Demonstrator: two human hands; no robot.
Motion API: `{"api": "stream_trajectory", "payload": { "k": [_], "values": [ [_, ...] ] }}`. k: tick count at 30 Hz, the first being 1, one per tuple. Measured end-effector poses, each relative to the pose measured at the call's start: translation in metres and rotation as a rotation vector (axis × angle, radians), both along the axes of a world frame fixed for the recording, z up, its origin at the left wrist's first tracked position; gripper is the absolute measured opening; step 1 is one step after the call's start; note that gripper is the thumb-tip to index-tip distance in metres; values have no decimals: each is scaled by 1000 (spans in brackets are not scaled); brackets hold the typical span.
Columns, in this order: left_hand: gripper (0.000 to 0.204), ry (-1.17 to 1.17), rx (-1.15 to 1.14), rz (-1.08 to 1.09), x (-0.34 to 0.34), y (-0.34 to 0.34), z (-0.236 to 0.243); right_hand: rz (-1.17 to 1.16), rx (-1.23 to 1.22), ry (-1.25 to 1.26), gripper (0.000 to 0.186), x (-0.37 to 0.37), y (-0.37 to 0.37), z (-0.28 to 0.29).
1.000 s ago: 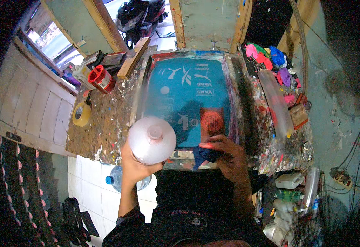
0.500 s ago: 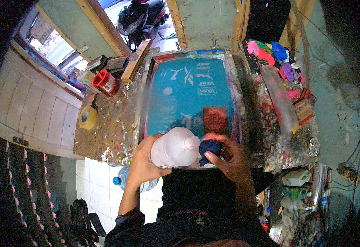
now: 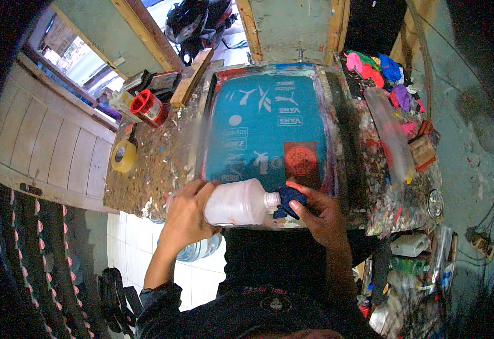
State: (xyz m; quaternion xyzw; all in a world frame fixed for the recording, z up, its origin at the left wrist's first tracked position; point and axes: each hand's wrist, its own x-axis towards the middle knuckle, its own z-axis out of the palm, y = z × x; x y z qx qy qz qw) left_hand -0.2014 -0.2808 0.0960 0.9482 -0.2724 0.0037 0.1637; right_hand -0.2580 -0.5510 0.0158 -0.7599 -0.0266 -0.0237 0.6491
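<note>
My left hand [image 3: 189, 210] is closed round a pale, cloudy plastic bottle [image 3: 236, 202], tipped onto its side with its neck toward the right. Between the fingers of my right hand [image 3: 321, 213] is a bunched dark blue cloth [image 3: 290, 202], pressed against the bottle's mouth, so the opening is hidden. Both are over the near edge of a screen printing frame [image 3: 334, 141] with a teal mesh [image 3: 261, 127] bearing several pale designs. A reddish-brown square with a round red design [image 3: 300, 160] shows at the mesh's near right.
Left on the stained table [image 3: 162, 152] are a tape roll [image 3: 123, 156], a red tub [image 3: 148, 108] and a wooden bar [image 3: 192, 78]. Colourful rags [image 3: 391, 70], a clear plastic length [image 3: 391, 135] and a wood-handled squeegee [image 3: 424, 152] lie right. A large water bottle [image 3: 201, 247] is below.
My left hand has tipped the bottle further over, from slanting to nearly level. Its neck now meets the dark blue cloth in my right hand. The whole view has shifted slightly.
</note>
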Motion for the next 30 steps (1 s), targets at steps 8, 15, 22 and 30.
{"api": "stream_trajectory", "payload": {
  "k": [8, 15, 22, 30],
  "values": [
    [70, -81, 184, -57, 11, 7, 13, 28, 193, 109, 33, 4, 7, -18],
    [73, -131, 235, -97, 18, 8, 17, 57, 487, 341, 33, 10, 6, -35],
    [74, -114, 239, -73, 21, 8, 20, 118, 859, 392, 40, 12, 6, -43],
    [70, -53, 138, 1, 28, 19, 11, 134, 1059, 482, 37, 33, 20, -50]
  ]
}}
